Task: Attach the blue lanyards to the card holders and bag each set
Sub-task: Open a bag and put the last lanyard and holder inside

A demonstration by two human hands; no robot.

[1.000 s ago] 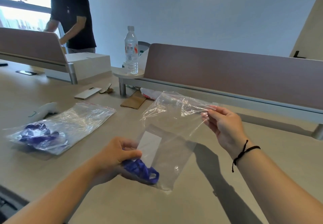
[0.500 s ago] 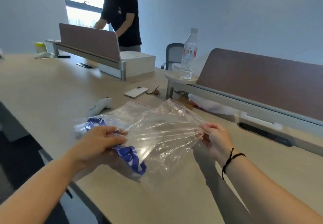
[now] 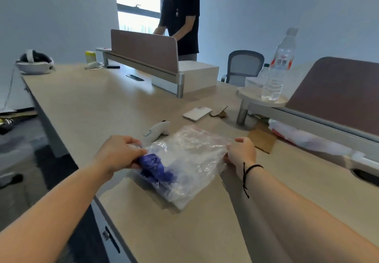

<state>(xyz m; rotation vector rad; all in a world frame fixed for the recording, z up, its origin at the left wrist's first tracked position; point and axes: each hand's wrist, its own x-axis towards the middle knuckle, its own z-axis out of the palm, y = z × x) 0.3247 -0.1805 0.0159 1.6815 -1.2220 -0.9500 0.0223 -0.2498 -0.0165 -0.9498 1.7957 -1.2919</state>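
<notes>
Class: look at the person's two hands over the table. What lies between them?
Between the left hand and right hand, the head view shows a clear bag holding a blue lanyard; both hands grip it.

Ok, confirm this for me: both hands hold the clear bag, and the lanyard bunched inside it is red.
Not quite. Both hands, left and right, do hold the clear bag, but the lanyard bunched inside it is blue, as the head view shows.
</notes>
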